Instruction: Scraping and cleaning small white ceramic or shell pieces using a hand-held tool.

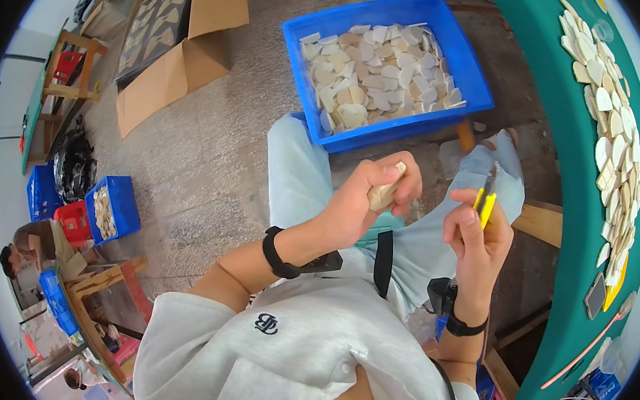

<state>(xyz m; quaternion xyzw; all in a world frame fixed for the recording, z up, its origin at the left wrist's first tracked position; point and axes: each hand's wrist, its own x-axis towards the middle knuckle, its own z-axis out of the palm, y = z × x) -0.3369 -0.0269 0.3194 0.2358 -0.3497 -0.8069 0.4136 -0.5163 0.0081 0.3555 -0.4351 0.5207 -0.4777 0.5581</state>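
Note:
My left hand (353, 206) is closed around a small cream-coloured flat piece (383, 196), gripped between thumb and fingers above my lap. To its right, my right hand (476, 239) grips a yellow and black craft knife (487, 207). The knife's tip points up and away from me, apart from the piece. Beyond both hands stands a blue plastic tub (408, 134) holding a heap of similar cream and tan pieces (382, 73). More such pieces (617, 148) lie in a long pile on the green table (547, 90) at my right.
An opened cardboard box (219, 4) with dark trays of shaped pieces sits on the floor at far left. Blue crates (120, 210) and a black bag (75, 162) lie farther left, near another person (38, 245). A phone (596, 295) rests on the green table's edge.

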